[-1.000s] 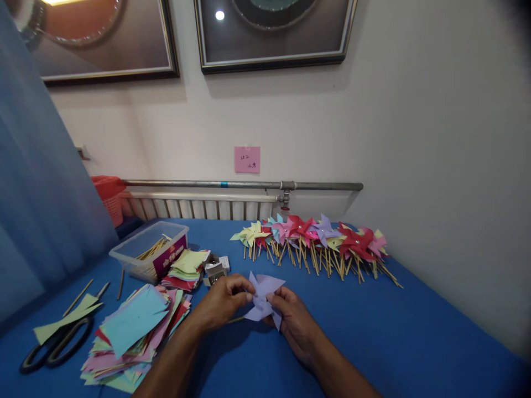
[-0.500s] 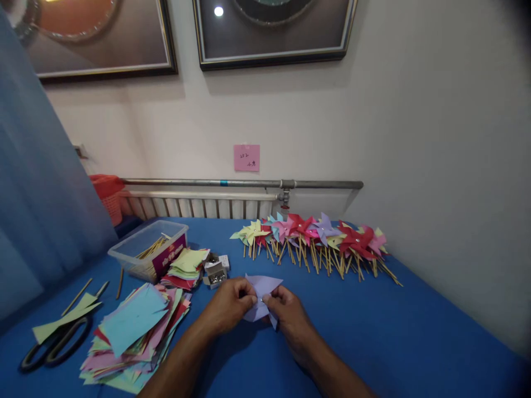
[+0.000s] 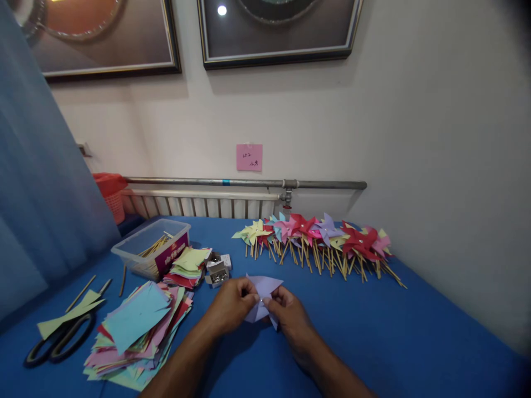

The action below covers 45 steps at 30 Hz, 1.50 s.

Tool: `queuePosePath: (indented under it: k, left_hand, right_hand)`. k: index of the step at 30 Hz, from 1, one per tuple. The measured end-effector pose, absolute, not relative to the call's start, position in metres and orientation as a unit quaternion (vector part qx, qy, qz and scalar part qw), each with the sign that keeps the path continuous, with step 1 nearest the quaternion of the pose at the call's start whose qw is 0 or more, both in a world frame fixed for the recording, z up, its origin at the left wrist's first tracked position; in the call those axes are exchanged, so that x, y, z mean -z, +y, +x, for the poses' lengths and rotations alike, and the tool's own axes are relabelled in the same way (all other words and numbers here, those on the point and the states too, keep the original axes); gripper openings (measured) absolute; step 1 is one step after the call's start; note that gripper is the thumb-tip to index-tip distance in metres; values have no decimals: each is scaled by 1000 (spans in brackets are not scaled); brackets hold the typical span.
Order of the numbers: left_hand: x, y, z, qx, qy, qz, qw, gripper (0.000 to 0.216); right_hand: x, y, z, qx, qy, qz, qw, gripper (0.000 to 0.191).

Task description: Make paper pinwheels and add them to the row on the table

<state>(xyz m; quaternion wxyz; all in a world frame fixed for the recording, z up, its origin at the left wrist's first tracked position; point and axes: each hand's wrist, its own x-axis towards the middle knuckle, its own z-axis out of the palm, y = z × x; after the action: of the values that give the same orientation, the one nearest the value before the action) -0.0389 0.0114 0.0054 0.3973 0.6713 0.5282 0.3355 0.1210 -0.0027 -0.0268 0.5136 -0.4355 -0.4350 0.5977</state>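
A light purple paper pinwheel (image 3: 265, 285) is held between my two hands above the blue table, with a small shiny pin at its centre. My left hand (image 3: 233, 303) pinches its left side with thumb and fingers. On the right side, my right hand (image 3: 289, 314) grips it, the thumb close to the pin. Just beyond my left hand stand small open boxes of silvery pins (image 3: 218, 276). Whether a stick is behind the pinwheel is hidden.
Pinwheels on sticks (image 3: 305, 228) lie in a row at the back. To the left are a plastic box of sticks (image 3: 124, 253), smaller paper pieces (image 3: 191, 260), a coloured paper stack (image 3: 136, 318) and black-handled scissors (image 3: 74, 334) under a yellow-green paper scrap (image 3: 68, 315). A wall stands behind the table.
My hands and the pinwheel stay almost the same, with the pin showing slightly more clearly. The whole view has shifted a little.
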Motion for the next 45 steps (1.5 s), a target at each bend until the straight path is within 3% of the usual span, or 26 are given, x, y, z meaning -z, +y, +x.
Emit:
queuePosePath:
  k: [6, 12, 14, 18, 21, 27, 40, 45]
  left_hand:
    - [-3, 13, -45, -347, 476, 658, 469, 14]
    - [-6, 19, -48, -402, 476, 650, 435, 19]
    - [-9, 19, -48, -433, 487, 650, 391, 19]
    - [-17, 9, -46, -488, 475, 709, 181, 16]
    - [-18, -1, -40, -448, 463, 756, 113, 16]
    - [-8, -6, -24, -334, 523, 774, 124, 14]
    - [-5, -4, -22, -286, 553, 775, 106, 9]
    - [-4, -6, -20, -263, 559, 783, 71, 12]
  right_hand:
    - [31, 0, 124, -590, -428, -439, 526, 28]
    - [30, -1, 123, -585, -421, -444, 533, 25]
    - [30, -2, 122, -590, -408, -440, 541, 24]
    - [29, 0, 122, -581, -389, -444, 560, 23]
    - [31, 2, 122, -570, -394, -449, 564, 25]
    - [36, 4, 120, -555, -409, -453, 564, 25]
    - [39, 0, 119, -556, -430, -454, 547, 32]
    - [35, 2, 119, -524, -469, -475, 529, 22]
